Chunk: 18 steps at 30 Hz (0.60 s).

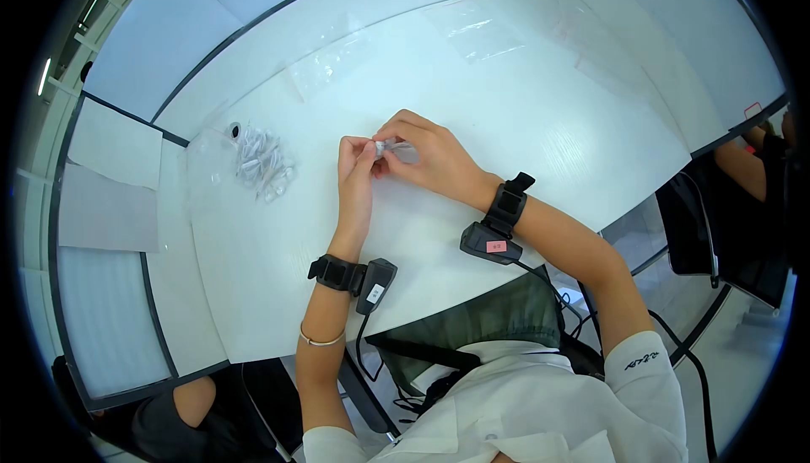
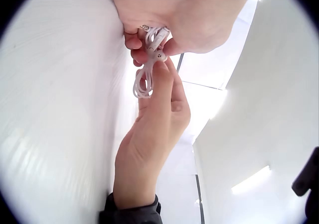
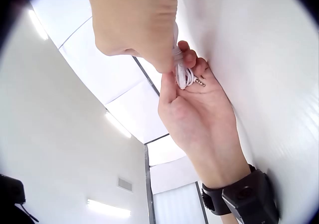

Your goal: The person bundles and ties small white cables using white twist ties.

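White wired earphones point(image 2: 143, 88), wound into a small bundle, are between my two hands over the table. My left hand point(image 1: 356, 189) pinches one end of the bundle, where a metal plug point(image 3: 200, 82) sticks out near the fingers. From the other side, my right hand point(image 1: 443, 159) grips the bundle with thumb and fingertips, and cable loops hang below them in the left wrist view. The fingers of both hands hide part of the cable wraps.
A heap of bundled white cables point(image 1: 263, 164) lies on the white table point(image 1: 540, 227) to the left, beside a small dark round item point(image 1: 235, 130). Clear plastic bags point(image 1: 479, 37) lie toward the back. Low partitions point(image 1: 245, 62) surround the table.
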Each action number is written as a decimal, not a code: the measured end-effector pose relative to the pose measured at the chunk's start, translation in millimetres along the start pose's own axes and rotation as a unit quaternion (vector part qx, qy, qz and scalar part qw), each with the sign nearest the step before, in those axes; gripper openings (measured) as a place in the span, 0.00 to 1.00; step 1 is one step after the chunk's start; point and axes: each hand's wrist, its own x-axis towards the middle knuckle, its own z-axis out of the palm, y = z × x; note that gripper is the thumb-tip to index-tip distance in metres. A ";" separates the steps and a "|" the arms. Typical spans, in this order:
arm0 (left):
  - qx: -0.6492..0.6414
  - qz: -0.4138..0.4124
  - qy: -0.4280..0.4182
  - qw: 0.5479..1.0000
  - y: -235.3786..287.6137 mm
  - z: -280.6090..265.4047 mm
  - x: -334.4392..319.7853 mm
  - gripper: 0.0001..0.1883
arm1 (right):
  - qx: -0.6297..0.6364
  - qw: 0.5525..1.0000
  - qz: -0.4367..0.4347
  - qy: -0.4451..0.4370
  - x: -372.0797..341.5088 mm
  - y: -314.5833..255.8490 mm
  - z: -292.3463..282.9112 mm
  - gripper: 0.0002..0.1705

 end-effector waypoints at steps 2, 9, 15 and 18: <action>0.004 0.007 -0.007 1.000 -2.0 0.2 0.8 0.07 | 0.000 1.000 0.012 0.000 -0.3 -0.1 -1.0 0.10; 0.009 0.021 0.001 1.000 -2.7 3.2 0.4 0.10 | 0.018 1.000 0.007 0.004 0.0 1.8 -1.2 0.08; 0.015 0.013 0.001 1.000 0.6 2.9 0.9 0.09 | 0.006 1.000 0.008 -0.001 1.8 0.8 -0.9 0.09; 0.020 0.011 -0.003 1.000 -0.6 0.1 0.5 0.08 | 0.002 1.000 0.010 0.002 1.6 0.2 0.3 0.09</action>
